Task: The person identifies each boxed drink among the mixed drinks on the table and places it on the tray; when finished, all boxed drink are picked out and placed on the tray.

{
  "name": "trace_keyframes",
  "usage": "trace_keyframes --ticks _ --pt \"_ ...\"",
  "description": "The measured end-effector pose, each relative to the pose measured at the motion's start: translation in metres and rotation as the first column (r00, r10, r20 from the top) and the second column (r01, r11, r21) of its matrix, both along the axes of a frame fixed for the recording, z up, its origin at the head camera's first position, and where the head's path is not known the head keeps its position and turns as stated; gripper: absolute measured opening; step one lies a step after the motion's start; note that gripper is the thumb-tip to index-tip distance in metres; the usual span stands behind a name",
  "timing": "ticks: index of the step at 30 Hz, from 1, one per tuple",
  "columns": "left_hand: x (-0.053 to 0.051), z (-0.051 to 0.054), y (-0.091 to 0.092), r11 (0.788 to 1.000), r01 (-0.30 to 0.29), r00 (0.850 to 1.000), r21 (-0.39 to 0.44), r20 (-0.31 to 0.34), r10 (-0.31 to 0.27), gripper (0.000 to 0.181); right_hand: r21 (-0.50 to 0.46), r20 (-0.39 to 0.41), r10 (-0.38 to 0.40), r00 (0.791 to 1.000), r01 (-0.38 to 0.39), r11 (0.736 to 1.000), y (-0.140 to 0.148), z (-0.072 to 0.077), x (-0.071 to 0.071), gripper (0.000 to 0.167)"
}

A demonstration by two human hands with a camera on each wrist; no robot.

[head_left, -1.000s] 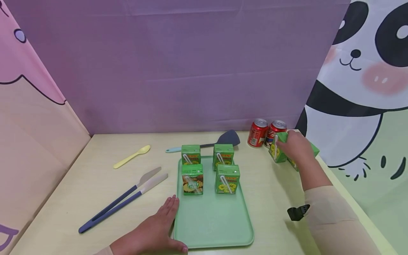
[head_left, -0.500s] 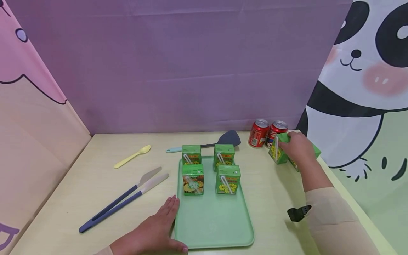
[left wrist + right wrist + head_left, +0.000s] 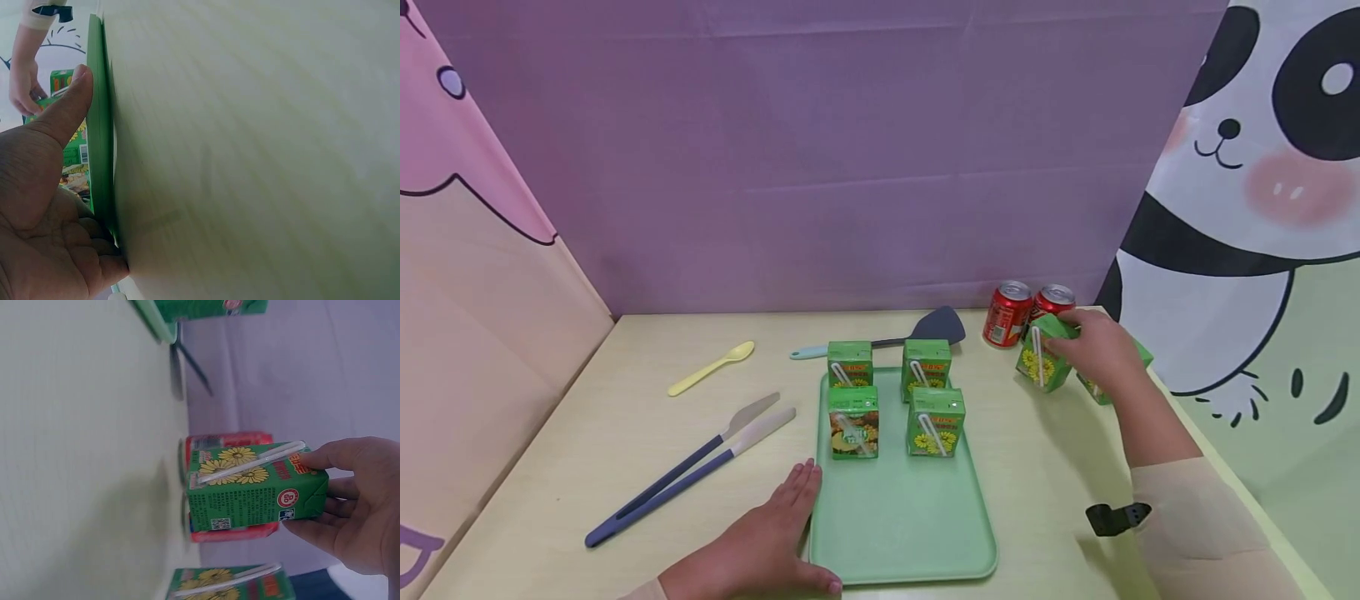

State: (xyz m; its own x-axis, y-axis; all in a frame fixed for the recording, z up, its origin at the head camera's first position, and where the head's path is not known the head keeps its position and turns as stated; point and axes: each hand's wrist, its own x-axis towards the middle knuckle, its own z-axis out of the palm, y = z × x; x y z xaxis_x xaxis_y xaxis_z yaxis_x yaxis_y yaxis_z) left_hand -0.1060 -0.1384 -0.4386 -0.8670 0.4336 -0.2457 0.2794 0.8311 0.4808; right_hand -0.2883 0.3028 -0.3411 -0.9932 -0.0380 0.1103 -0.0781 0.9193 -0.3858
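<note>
My right hand (image 3: pixel 1101 348) grips a green drink carton (image 3: pixel 1042 357) by its top, a white straw on its front. In the right wrist view that carton (image 3: pixel 250 487) is off the table, slightly tilted. Another green carton (image 3: pixel 231 585) stands beside it, partly behind my hand in the head view. On the light green tray (image 3: pixel 902 525) stand several like cartons, among them one with a brown front (image 3: pixel 853 425) and one with yellow flowers (image 3: pixel 936 423). My left hand (image 3: pixel 767 533) rests with straight fingers along the tray's left edge; its thumb lies at the near corner.
Two red cans (image 3: pixel 1007 315) stand at the back right near the purple backdrop. A dark spatula (image 3: pixel 938 327) lies behind the tray. To the left are a yellow spoon (image 3: pixel 711 369) and blue-handled tongs (image 3: pixel 692 471). A panda-print wall (image 3: pixel 1232 208) borders the right side.
The carton in my right hand has lifted slightly and shifted left, away from the carton beside it, and has tilted. My left hand and the tray stay in place.
</note>
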Motion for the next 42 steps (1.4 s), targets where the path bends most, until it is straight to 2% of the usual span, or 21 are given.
trace_keyframes --ticks 9,21,32,35,42 --pt "0.000 0.000 0.000 1.000 0.002 1.000 0.000 -0.009 -0.002 0.134 0.009 0.032 0.085 0.996 -0.085 0.996 -0.024 0.020 0.030 0.058" --pt "0.001 0.003 0.002 1.000 -0.012 1.000 -0.011 0.019 0.012 0.134 -0.065 0.025 0.225 0.974 -0.223 0.973 -0.040 0.032 0.076 0.055" --pt "0.001 0.001 0.001 1.000 -0.004 1.000 -0.009 0.002 0.004 0.134 -0.067 0.024 0.338 0.941 -0.336 0.940 -0.055 0.036 0.115 0.050" --pt "0.001 0.000 0.000 1.000 0.000 1.000 -0.007 -0.010 0.000 0.135 -0.056 0.033 0.361 0.932 -0.359 0.932 -0.063 0.034 0.122 0.049" --pt "0.001 0.000 0.001 1.000 -0.002 1.000 -0.014 -0.013 0.002 0.135 -0.043 0.022 0.446 0.895 -0.445 0.895 -0.087 0.021 0.130 0.046"
